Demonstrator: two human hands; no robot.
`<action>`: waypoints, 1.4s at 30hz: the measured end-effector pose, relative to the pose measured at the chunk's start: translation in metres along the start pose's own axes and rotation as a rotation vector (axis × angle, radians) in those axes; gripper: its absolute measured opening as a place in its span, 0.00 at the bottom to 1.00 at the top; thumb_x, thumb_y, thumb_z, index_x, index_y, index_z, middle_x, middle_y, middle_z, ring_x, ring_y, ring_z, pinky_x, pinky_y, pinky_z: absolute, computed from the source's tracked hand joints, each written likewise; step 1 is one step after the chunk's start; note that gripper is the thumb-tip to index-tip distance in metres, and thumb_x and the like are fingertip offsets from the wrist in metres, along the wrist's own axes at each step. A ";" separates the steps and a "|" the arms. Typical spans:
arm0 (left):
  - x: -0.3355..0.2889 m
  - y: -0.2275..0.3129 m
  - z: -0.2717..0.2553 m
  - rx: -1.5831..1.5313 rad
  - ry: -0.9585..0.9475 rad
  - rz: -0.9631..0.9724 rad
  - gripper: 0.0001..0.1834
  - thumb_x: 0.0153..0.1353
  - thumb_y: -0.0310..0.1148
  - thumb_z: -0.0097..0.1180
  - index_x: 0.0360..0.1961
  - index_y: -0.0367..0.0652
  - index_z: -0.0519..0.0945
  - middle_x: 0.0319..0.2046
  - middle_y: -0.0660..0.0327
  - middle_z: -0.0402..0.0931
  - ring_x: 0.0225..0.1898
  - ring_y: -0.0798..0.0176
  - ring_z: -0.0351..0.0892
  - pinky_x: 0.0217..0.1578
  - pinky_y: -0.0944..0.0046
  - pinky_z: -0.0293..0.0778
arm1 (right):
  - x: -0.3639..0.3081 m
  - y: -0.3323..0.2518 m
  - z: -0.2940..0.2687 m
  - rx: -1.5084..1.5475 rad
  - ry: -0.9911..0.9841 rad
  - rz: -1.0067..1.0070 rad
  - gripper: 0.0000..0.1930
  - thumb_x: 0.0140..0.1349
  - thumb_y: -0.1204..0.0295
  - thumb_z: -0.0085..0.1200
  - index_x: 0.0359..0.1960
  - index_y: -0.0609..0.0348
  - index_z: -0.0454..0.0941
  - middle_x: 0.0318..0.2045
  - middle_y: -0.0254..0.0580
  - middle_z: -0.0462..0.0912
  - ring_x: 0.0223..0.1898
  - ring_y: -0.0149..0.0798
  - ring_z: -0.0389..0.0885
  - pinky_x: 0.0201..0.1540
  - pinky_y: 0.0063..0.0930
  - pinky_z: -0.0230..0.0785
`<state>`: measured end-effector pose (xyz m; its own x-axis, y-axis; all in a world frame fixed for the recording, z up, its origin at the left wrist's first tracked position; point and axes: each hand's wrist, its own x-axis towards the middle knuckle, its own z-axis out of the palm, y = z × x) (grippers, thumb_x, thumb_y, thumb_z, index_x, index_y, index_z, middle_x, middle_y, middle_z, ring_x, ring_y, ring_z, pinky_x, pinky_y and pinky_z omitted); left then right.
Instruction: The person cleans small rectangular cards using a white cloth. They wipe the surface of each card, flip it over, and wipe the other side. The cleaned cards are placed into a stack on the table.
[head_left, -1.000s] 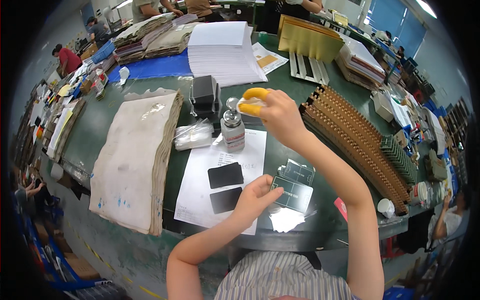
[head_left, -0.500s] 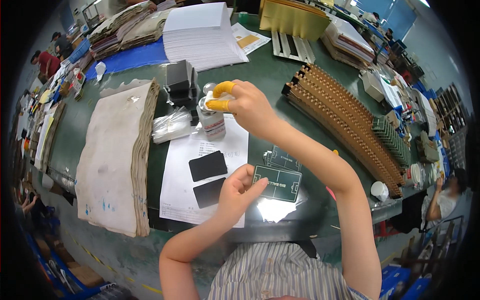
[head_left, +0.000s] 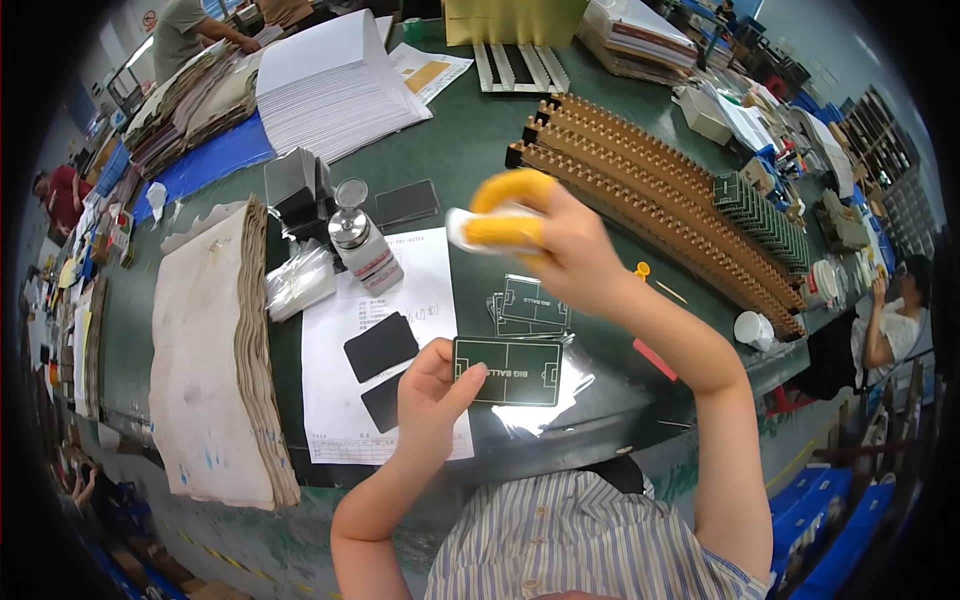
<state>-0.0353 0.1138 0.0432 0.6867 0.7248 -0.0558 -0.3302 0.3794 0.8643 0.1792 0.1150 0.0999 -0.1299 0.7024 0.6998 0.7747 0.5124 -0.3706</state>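
Observation:
My left hand (head_left: 426, 402) grips a dark green card with white pitch lines (head_left: 525, 372) by its left end, thumb on top. Yellow finger cots cover the fingertips of my right hand (head_left: 575, 250), which pinches a white wiping cloth (head_left: 468, 230) in the air above and beyond the card. That cloth is slightly blurred. To the left stands a pump-top bottle (head_left: 372, 262) with its lid tipped up. Several similar green cards (head_left: 535, 305) lie in a loose pile past the held card. Two black cards (head_left: 381, 347) rest on a printed sheet (head_left: 425, 290).
Clear plastic sleeves (head_left: 300, 283) and a wrapped black stack (head_left: 296, 190) sit left of the bottle. A thick paper pile (head_left: 212, 360) lies at the left. Slotted brown racks (head_left: 640, 200), partly filled with green cards, stretch along the right. A white jar (head_left: 753, 330) stands near the right edge.
My right hand has moved from the bottle's top rightward, carrying the white cloth. The bottle's top is now uncovered. My left hand still holds the green card, now more level.

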 end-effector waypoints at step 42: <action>-0.013 -0.013 0.008 0.501 -0.158 -0.060 0.07 0.54 0.25 0.59 0.27 0.38 0.72 0.24 0.65 0.78 0.28 0.79 0.73 0.33 0.75 0.68 | -0.129 -0.057 -0.028 -0.274 -0.019 -0.055 0.18 0.33 0.70 0.62 0.33 0.47 0.84 0.39 0.35 0.82 0.23 0.31 0.72 0.19 0.21 0.61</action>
<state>-0.0345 0.0949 0.0365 0.7969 0.6001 -0.0700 0.0361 0.0683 0.9970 0.1690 -0.0183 0.0476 -0.1858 0.6879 0.7016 0.9043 0.3990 -0.1518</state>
